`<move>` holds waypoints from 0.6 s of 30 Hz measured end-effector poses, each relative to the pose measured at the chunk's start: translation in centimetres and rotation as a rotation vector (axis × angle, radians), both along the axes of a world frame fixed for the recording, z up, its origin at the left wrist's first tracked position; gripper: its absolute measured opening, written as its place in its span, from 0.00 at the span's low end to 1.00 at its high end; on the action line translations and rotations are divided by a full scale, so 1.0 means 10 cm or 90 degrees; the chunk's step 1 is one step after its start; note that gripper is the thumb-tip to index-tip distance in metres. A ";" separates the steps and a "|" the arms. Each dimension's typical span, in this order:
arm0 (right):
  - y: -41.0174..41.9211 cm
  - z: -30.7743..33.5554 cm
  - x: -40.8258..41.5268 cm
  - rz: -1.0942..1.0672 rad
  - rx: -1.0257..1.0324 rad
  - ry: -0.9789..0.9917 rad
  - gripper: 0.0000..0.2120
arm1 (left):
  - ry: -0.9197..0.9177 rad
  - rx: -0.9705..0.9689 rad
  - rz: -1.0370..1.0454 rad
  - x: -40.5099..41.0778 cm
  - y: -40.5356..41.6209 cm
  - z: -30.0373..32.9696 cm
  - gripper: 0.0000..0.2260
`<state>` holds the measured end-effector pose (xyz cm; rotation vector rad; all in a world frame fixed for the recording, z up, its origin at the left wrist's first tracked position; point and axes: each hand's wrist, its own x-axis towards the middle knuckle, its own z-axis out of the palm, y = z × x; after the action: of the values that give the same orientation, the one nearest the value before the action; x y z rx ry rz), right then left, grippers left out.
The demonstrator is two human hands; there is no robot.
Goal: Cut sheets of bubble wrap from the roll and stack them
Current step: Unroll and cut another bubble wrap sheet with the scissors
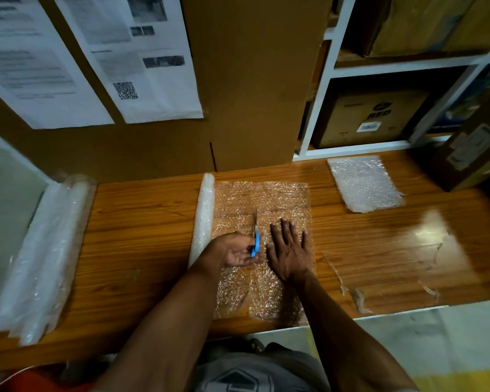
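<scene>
A roll of bubble wrap (203, 215) lies on the wooden table (142, 219), with a length unrolled to its right (269, 199). My left hand (235, 250) grips blue-handled scissors (255, 239), blades pointing away from me into the unrolled sheet. A cut line runs from the near edge up to the scissors. My right hand (289, 250) presses flat on the sheet just right of the cut, fingers spread. A stack of cut bubble wrap sheets (364, 183) lies at the far right of the table.
More rolls of clear wrap (44, 250) lie along the table's left end. A cardboard panel (246, 80) with taped papers stands behind. White shelves (331, 80) hold boxes at the back right. A brown box (464, 157) sits at the far right.
</scene>
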<state>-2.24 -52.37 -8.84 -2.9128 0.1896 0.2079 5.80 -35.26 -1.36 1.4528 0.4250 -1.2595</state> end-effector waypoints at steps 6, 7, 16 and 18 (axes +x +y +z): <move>0.00 -0.03 -0.03 0.002 -0.020 -0.017 0.33 | -0.019 -0.013 0.045 0.08 -0.08 -0.03 0.07; 0.00 -0.03 -0.03 0.003 -0.021 -0.019 0.33 | -0.030 -0.006 0.047 0.09 -0.08 -0.04 0.07; 0.01 0.05 0.02 -0.007 0.000 -0.047 0.33 | -0.016 -0.019 0.061 0.13 -0.03 -0.04 0.07; -0.01 0.10 0.09 -0.014 0.010 -0.067 0.30 | -0.012 -0.019 0.035 0.13 -0.04 0.01 0.08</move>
<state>-1.34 -52.43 -7.87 -2.8960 0.2010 0.0527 7.09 -35.68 -1.24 1.4177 0.4296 -1.2022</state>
